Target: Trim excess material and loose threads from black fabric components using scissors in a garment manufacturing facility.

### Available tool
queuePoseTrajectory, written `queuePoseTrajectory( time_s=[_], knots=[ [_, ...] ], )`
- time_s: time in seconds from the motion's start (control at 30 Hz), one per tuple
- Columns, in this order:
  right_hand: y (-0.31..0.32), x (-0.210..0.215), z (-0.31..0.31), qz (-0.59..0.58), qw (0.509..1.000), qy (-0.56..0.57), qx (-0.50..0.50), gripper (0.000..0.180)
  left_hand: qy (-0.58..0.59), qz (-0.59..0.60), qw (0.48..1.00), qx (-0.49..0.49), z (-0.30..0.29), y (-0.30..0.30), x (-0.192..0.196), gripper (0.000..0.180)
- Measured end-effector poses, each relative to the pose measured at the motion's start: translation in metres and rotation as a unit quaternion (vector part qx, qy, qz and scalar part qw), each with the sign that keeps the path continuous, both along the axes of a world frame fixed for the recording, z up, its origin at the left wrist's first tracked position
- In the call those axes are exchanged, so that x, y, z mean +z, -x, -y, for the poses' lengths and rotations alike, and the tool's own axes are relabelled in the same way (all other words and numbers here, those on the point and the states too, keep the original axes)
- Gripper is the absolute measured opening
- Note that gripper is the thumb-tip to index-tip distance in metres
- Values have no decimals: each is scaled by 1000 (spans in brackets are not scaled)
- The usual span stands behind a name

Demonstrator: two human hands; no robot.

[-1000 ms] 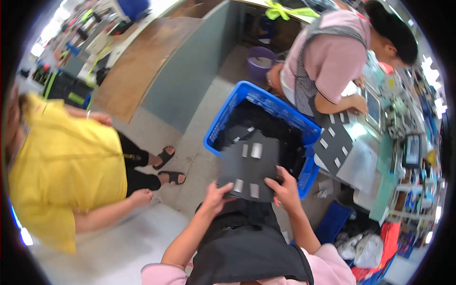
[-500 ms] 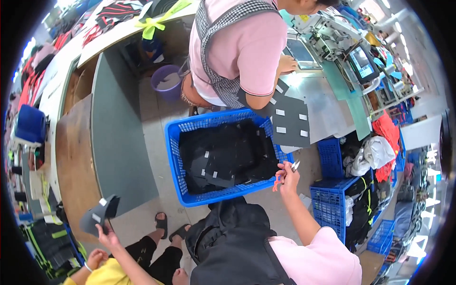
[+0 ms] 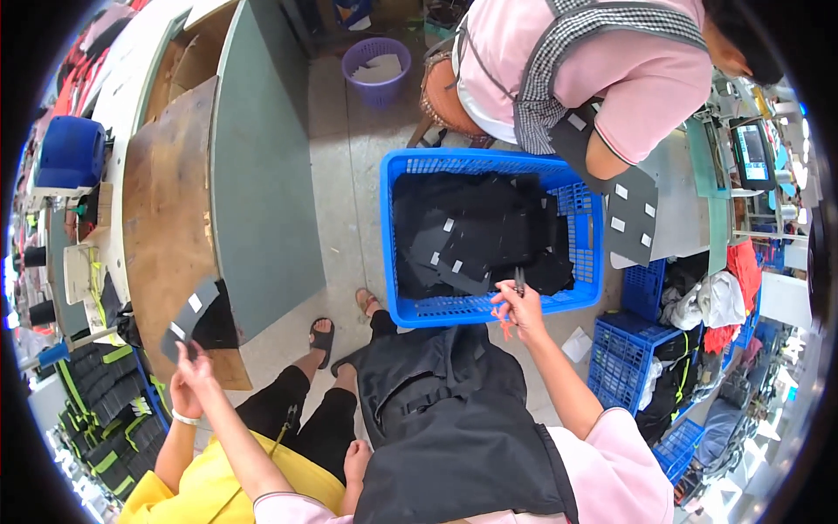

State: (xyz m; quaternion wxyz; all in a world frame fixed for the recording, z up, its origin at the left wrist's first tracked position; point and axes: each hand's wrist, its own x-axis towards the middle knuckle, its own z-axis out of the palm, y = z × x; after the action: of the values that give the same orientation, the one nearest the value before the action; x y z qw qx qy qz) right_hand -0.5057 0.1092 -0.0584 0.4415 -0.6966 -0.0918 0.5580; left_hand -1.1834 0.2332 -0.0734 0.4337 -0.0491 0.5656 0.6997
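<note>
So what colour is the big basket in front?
The big basket is blue, best in head view.

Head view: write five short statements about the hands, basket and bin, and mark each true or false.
1. The right hand holds scissors. True.
2. The left hand is empty. False: the left hand holds a patched strip.
3. The blue basket contains dark pieces. True.
4. The purple bin stands inside the basket. False: the purple bin stands on the floor beyond it.
5. A person in yellow is at the left. True.
</note>
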Motion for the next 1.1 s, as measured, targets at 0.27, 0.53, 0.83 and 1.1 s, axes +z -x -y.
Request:
queuePoseTrajectory(
  time_s=[0.27, 0.53, 0.83, 1.1],
  knots=[
    [47, -49, -29, -33, 996, 41, 73, 23, -98, -91, 989, -67, -86, 13, 86, 30],
    [29, -181, -74, 153, 968, 147, 133, 21, 187, -120, 975, -11, -32, -48, -10, 50],
    [10, -294, -168, 526, 775, 85, 339, 25, 65, -604, 736, -299, -11, -290, -4, 63],
    [5, -210, -152, 319, 861, 42, 394, 16, -14, -350, 688, -635, -15, -417, -57, 64]
  ],
)
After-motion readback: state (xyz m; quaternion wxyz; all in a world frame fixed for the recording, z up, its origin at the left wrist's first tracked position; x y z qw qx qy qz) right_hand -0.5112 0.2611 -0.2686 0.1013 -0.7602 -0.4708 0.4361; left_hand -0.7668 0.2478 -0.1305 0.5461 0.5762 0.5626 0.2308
